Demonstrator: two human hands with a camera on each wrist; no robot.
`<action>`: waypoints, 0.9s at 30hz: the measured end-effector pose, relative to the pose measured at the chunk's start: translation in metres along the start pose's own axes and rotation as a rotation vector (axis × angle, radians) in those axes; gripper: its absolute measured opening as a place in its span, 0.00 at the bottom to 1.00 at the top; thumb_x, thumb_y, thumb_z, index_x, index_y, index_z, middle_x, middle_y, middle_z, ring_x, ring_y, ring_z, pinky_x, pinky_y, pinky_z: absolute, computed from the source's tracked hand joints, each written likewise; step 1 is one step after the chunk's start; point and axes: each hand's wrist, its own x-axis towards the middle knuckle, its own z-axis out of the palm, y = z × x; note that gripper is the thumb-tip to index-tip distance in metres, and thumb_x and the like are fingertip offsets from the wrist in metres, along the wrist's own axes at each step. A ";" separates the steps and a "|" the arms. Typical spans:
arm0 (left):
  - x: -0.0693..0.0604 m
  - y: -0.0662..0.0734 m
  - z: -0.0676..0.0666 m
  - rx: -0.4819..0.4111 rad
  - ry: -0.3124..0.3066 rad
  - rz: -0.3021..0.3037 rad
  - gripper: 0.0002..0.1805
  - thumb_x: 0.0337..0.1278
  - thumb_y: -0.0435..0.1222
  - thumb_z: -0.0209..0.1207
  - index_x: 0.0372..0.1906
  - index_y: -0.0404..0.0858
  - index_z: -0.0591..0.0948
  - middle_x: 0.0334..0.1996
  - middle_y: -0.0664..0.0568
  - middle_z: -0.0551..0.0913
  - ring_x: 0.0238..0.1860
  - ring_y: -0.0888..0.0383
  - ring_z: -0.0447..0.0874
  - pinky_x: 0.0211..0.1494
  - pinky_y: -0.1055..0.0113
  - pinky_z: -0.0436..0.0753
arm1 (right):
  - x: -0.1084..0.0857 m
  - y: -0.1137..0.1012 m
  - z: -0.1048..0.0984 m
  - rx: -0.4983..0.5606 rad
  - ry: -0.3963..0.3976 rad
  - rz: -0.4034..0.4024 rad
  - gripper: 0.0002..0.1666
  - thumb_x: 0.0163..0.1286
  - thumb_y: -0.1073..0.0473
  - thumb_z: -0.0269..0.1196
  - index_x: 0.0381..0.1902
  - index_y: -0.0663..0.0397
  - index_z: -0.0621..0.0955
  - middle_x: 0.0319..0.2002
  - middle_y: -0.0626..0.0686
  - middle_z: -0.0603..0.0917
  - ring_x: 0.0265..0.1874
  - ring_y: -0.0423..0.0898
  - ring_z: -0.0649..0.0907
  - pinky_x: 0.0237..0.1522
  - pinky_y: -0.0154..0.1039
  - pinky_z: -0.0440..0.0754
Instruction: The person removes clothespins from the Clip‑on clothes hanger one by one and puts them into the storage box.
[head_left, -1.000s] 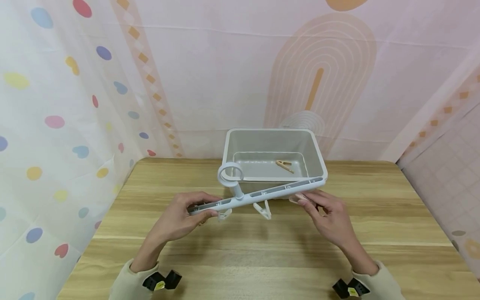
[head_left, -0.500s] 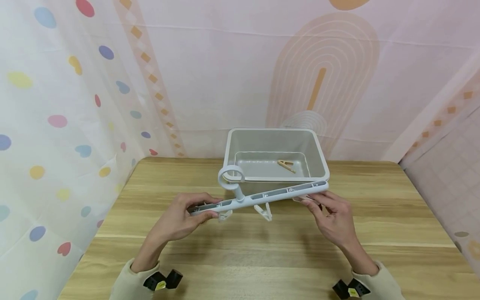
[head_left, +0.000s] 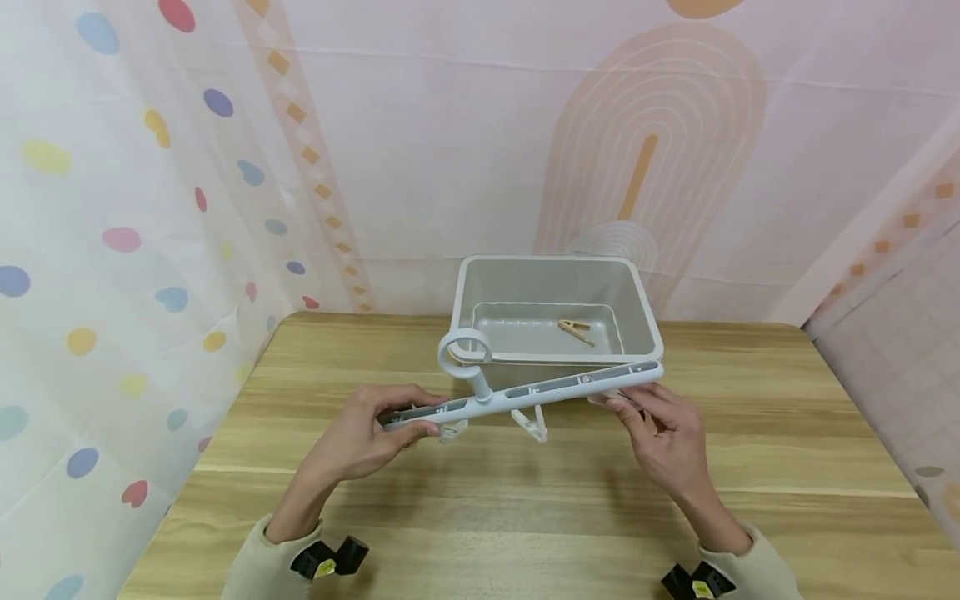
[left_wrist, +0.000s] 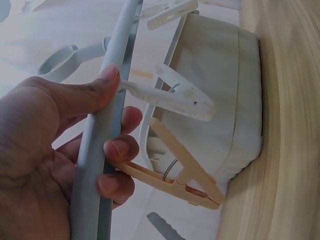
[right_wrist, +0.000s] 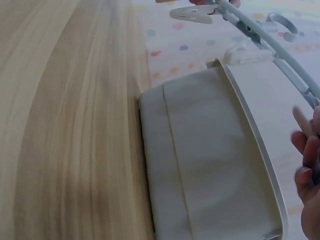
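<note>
My left hand (head_left: 375, 429) grips the left end of a pale blue-grey clip hanger (head_left: 555, 389), thumb on the near side and fingers curled around the bar. The hanger is held above the table, its right end tilted away, its round hook (head_left: 442, 354) upward. White clothespins (head_left: 531, 423) hang under the bar. In the left wrist view a white clothespin (left_wrist: 192, 102) and a tan clothespin (left_wrist: 195, 180) hang by my fingers. Beneath the hanger's right end, my right hand (head_left: 671, 429) pinches a pale clothespin (head_left: 604, 398), mostly covered by bar and fingers.
A light grey bin (head_left: 461, 304) stands behind the hanger at the back of the wooden table (head_left: 480, 517). One tan clothespin (head_left: 576, 331) lies on its floor. A patterned cloth (head_left: 420, 167) hangs behind the table.
The hanger's right end has shifted slightly right and down over my right fingers, covering more of the pinched clothespin. The left hand keeps its grip. The whole view has drifted slightly.
</note>
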 end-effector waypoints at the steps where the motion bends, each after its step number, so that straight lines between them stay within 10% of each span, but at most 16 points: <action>1: 0.000 0.000 0.000 0.005 -0.001 0.001 0.14 0.58 0.38 0.73 0.50 0.50 0.89 0.43 0.58 0.91 0.32 0.66 0.82 0.34 0.70 0.82 | 0.000 0.000 0.000 -0.014 0.015 -0.011 0.18 0.57 0.84 0.67 0.44 0.70 0.89 0.45 0.55 0.90 0.37 0.32 0.85 0.29 0.22 0.79; 27: 0.002 -0.001 -0.002 -0.024 -0.009 -0.051 0.15 0.61 0.39 0.71 0.52 0.49 0.88 0.33 0.57 0.87 0.23 0.61 0.80 0.25 0.69 0.81 | -0.002 0.000 -0.018 -0.149 -0.162 0.143 0.18 0.63 0.76 0.68 0.50 0.61 0.88 0.42 0.57 0.91 0.34 0.32 0.87 0.34 0.25 0.84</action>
